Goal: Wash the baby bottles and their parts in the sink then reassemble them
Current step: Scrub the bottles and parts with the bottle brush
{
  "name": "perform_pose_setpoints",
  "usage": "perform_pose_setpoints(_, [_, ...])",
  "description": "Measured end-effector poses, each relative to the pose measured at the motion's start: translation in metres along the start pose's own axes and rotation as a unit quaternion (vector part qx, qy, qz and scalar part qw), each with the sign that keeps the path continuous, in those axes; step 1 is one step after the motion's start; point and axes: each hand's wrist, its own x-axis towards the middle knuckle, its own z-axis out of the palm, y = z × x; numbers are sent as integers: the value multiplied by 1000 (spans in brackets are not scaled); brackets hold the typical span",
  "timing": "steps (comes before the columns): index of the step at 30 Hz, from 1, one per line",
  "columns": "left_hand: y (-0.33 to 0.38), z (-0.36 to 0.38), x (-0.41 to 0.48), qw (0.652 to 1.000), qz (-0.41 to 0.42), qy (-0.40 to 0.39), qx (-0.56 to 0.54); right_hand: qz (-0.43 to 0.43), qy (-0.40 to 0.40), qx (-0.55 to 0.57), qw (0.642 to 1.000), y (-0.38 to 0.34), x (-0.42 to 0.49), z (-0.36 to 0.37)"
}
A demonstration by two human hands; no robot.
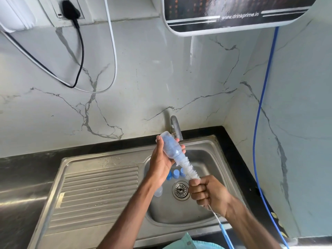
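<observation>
Bottle (170, 146), clear, tilted above sink (206, 146), base up near tap (175, 126), mouth down to the right. Wrapped by left grip (161, 164), thumb on one side, fingertips on the other. Brush (189, 168) pushed into the mouth, white bristles partly outside, spanning the gap between both grips. Clenched round the brush stem just below the bristles: right grip (204, 193). Down in the basin near drain (180, 190): blue parts (175, 174) and second clear bottle (158, 191), half hidden behind the left forearm.

Clear bottle (170, 143) sits tilted in the left hand (161, 164) over the sink (206, 146), base up, mouth pointing down-right, white brush (188, 168) stuck in it. Few blue caps (175, 173) lie in the basin, second bottle (158, 191) beside them.
</observation>
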Motion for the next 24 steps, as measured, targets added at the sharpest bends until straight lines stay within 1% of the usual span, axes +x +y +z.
perform_pose_setpoints(2, [8, -3, 3, 1000, 14, 5, -4, 2, -12, -38, 999, -1, -7, 5])
perform_pose_setpoints(4, [16, -13, 11, 999, 37, 29, -21, -35, 38, -136, 989, 0, -12, 9])
perform_pose_setpoints(6, [17, -14, 13, 999, 34, 34, -22, -67, 69, -175, 980, -2, -13, 13])
perform_pose_setpoints(8, [11, -3, 7, 1000, 10, 18, 2, -79, 86, -171, 978, -4, -11, 16])
perform_pose_setpoints(10, [7, 3, 7, 1000, 4, 18, 18, -93, 104, -169, 976, -5, -10, 20])
perform_pose_setpoints(12, [15, -3, 12, 998, 29, 50, 1, -109, 110, -176, 972, -4, -9, 20])
perform_pose_setpoints(14, [19, -7, 15, 997, 33, 67, -9, -111, 122, -187, 968, -5, -11, 20])
perform_pose_setpoints(18, [6, 12, 4, 996, 26, 52, 64, -133, 164, -201, 956, -6, -15, 20])
perform_pose_setpoints(19, [8, 10, 4, 995, 36, 61, 64, -156, 179, -224, 945, -4, -17, 17])
perform_pose_setpoints(21, [16, 1, 9, 994, 51, 96, 23, -220, 222, -291, 904, 1, -18, 12])
perform_pose_setpoints(22, [15, -1, 10, 993, 43, 111, 11, -251, 245, -313, 883, 3, -17, 10])
perform_pose_setpoints(24, [1, 4, 3, 993, 11, 118, 21, -306, 286, -330, 846, 4, -14, 10])
